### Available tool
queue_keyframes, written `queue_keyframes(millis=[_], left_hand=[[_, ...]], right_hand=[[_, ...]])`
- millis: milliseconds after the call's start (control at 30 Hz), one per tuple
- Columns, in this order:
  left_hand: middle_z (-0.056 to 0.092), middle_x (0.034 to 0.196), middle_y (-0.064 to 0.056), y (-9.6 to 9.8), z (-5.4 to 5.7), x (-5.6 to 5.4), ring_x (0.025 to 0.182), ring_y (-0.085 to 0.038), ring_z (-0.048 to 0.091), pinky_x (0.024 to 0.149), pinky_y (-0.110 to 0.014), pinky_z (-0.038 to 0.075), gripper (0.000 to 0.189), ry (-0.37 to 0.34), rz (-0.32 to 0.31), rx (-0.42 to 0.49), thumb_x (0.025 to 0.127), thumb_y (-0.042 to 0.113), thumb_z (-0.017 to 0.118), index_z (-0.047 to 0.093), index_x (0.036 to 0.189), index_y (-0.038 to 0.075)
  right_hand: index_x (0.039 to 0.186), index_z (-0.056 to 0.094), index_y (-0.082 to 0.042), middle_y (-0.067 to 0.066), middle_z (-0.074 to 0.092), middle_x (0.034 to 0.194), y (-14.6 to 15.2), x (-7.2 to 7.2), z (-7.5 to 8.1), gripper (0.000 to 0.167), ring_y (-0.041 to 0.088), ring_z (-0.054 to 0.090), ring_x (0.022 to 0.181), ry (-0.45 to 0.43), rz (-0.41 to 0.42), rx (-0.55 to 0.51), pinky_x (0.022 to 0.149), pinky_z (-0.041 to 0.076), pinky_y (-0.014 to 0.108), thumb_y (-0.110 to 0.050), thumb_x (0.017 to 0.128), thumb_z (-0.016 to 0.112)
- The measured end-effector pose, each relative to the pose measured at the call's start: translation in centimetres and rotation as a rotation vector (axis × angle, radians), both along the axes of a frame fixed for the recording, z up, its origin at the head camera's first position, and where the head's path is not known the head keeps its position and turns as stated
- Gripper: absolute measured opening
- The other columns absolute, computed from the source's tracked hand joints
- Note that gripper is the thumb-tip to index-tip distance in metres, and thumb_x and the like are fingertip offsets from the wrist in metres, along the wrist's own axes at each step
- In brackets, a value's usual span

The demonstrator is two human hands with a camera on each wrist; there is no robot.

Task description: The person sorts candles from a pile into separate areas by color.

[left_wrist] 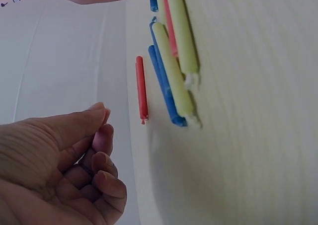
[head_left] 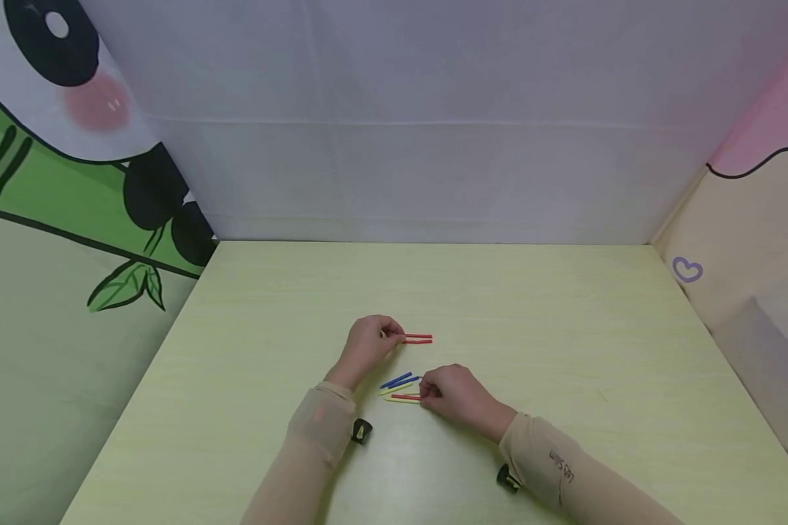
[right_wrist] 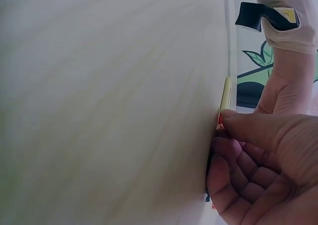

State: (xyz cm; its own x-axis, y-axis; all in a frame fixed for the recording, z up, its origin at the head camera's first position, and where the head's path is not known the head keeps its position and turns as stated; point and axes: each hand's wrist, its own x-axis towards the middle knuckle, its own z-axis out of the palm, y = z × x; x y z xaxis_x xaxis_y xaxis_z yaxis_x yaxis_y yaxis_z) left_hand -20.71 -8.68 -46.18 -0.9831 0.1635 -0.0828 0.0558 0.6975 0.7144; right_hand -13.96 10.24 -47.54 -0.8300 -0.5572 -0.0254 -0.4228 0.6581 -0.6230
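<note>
My left hand (head_left: pixel 371 343) is beside the left ends of two red thin candles (head_left: pixel 420 337), which lie side by side. In the left wrist view, its thumb and index fingertips sit close together with no candle between them, apart from the red candle (left_wrist: pixel 141 88). My right hand (head_left: pixel 460 394) curls at the right end of a small group, its thumb and fingers at a red candle (right_wrist: pixel 220 120) beside a yellow candle (right_wrist: pixel 226 93). In that group lie two blue candles (head_left: pixel 395 380) and several yellow candles (head_left: pixel 397 389). The right fingers hide some of the right ends.
A pale wood-grain table (head_left: pixel 565 313) bears everything. Behind it rises a pale cloth wall (head_left: pixel 433 182); printed panels stand at left and right, the right one with a purple heart (head_left: pixel 687 270). Black wrist devices (head_left: pixel 361 431) sit at both sleeves.
</note>
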Motion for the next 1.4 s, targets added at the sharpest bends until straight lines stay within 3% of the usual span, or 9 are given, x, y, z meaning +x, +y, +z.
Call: queue_keyframes(millis=[633, 1100, 1400], left_hand=[[0.064, 0.079, 0.005, -0.8, 1.3, 1.8, 0.070, -0.015, 0.051, 0.062, -0.029, 0.043, 0.004, -0.027, -0.005, 0.093, 0.087, 0.017, 0.075, 0.073, 0.086, 0.013], [0.063, 0.078, 0.006, -1.9, 1.1, 3.2, 0.067, -0.014, 0.049, 0.059, -0.027, 0.041, 0.007, -0.033, -0.016, 0.095, 0.084, 0.019, 0.077, 0.074, 0.085, 0.012], [0.063, 0.078, 0.006, -2.6, 0.9, 4.4, 0.069, -0.015, 0.050, 0.060, -0.028, 0.041, 0.007, -0.061, -0.026, 0.112, 0.084, 0.018, 0.077, 0.074, 0.085, 0.012]], right_hand=[[0.072, 0.066, -0.014, -0.012, 0.054, 0.062, -0.3, 0.1, 0.7, 0.015, 0.004, 0.046, 0.060, 0.035, 0.005, 0.059, 0.061, 0.041, 0.024, -0.009, 0.083, 0.074], [0.070, 0.065, -0.012, -0.010, 0.050, 0.060, -0.4, 0.3, 0.6, 0.016, 0.006, 0.044, 0.059, 0.083, 0.002, 0.064, 0.059, 0.039, 0.024, -0.005, 0.082, 0.071], [0.076, 0.068, -0.014, -0.011, 0.055, 0.065, -0.2, 0.2, 0.3, 0.011, 0.005, 0.048, 0.063, -0.013, -0.028, 0.034, 0.063, 0.043, 0.024, -0.009, 0.085, 0.072]])
